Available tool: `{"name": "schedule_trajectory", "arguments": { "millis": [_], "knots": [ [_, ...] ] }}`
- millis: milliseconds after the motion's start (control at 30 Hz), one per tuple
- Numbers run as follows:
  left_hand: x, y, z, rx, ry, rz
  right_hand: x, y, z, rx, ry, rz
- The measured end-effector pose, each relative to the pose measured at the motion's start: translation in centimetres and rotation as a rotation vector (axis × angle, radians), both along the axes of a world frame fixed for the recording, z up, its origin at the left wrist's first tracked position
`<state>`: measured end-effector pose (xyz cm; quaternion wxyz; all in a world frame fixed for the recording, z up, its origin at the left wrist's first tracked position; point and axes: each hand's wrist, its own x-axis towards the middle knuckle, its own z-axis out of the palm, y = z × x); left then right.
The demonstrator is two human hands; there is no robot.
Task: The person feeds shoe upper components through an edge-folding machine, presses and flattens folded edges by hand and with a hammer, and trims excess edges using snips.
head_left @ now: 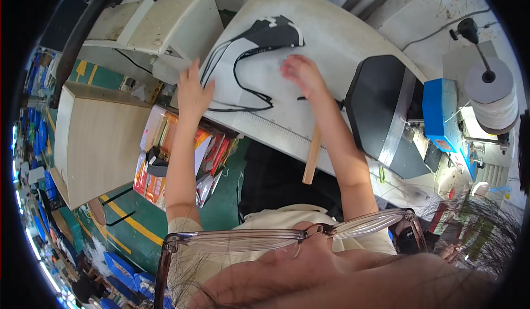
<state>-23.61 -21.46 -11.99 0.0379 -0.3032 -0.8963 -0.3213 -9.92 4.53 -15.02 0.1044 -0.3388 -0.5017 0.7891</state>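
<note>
My left hand (194,94) is over the left edge of the white table (326,33), fingers spread, beside thin black cords that run up to a black fabric piece (270,33). My right hand (302,73) hovers over the table with its fingers apart and slightly curled, below and right of the fabric piece. A black strip (238,69) curves down from that piece and bends back near the ruler (276,126) on the table's front edge. Neither hand visibly holds anything.
A sewing machine with a black cover (381,110) and a blue part (440,110) stands at the right, near a white thread cone (492,99). A wooden stick (312,157) juts over the front edge. A wooden cabinet (105,138) and a box of colourful packets (160,190) are at the left.
</note>
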Motion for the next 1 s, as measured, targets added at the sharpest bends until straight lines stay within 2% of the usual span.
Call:
{"name": "schedule_trajectory", "arguments": {
  "millis": [33,100,167,233,267,333,367,433,467,567,633,700,767,833,900,933,1000],
  "knots": [
    [-0.9,1.1,0.1,0.036,0.386,0.004,-0.3,0.6,-0.6,-0.046,0.004,-0.014],
    [-4.1,5.5,0.4,0.209,0.278,-0.146,-1.9,0.5,0.0,-0.146,0.006,-0.104],
    [-6.9,10.2,-0.9,0.207,0.048,-0.179,-3.5,0.1,1.1,-0.236,0.023,-0.189],
    [-8.9,14.0,-0.8,0.011,-0.297,-0.172,-4.3,-0.2,1.6,-0.137,0.115,-0.367],
    [-9.8,15.3,-1.3,0.008,-0.297,-0.176,-4.3,-0.1,1.3,-0.139,0.115,-0.371],
    [-10.2,17.5,-0.9,-0.303,-0.389,-0.222,-4.2,0.5,1.6,-0.238,0.155,-0.63],
    [-10.2,17.9,-0.9,-0.302,-0.386,-0.232,-3.9,0.7,1.6,-0.236,0.159,-0.639],
    [-8.3,17.7,1.9,-0.288,-0.958,-0.328,-2.8,-0.3,4.0,-0.277,0.137,-0.405],
    [-7.7,17.8,0.6,-0.146,-1.013,-0.356,-2.7,0.1,3.1,-0.204,0.148,-0.288],
    [-6.1,17.5,0.9,-0.084,-0.96,-0.338,-3.2,-0.8,2.8,-0.068,0.316,-0.26],
    [-6.7,17.7,0.8,-0.103,-1.005,-0.279,-2.1,-2.0,4.4,-0.055,0.256,-0.274],
    [-6.5,17.2,1.4,-0.217,-0.996,-0.326,-1.4,-2.2,4.5,-0.209,0.225,-0.252],
    [-5.8,17.5,1.1,-0.162,-0.992,-0.398,-1.1,-1.3,2.9,-0.303,0.271,-0.241],
    [-4.8,17.9,1.8,-0.121,-0.991,-0.473,-0.7,-1.6,3.6,-0.406,0.317,-0.236],
    [-3.7,18.3,2.7,-0.167,-1.113,-0.516,0.0,-2.4,4.3,-0.35,0.39,-0.396],
    [-3.2,18.0,3.5,-0.177,-1.109,-0.522,0.6,-2.4,4.0,-0.353,0.396,-0.406],
    [-2.3,16.9,5.0,-0.129,-1.3,-0.508,1.8,-2.1,3.5,-0.445,0.579,-0.296]
  ]
}}
